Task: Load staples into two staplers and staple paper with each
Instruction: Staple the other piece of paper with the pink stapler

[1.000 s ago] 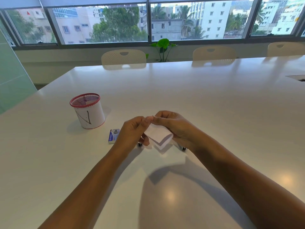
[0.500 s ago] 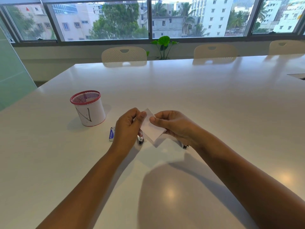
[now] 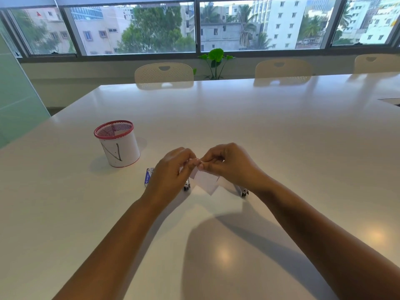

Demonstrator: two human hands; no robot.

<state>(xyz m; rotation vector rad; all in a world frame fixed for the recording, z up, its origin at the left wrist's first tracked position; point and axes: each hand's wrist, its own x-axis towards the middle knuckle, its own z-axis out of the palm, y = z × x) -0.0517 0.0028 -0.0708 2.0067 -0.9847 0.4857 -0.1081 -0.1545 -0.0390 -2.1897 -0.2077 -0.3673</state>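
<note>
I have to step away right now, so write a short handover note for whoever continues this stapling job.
Left hand and right hand both pinch the top edge of a small folded paper, held above the table.
Two staplers lie under the hands: one by the left wrist, one by the right.
Staple box lies left of them, pen cup further left.
Whether staples are loaded or the paper stapled cannot be seen; check, then staple with each.

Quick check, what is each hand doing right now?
Left hand: pinching the folded paper.
Right hand: pinching the same paper.
</note>
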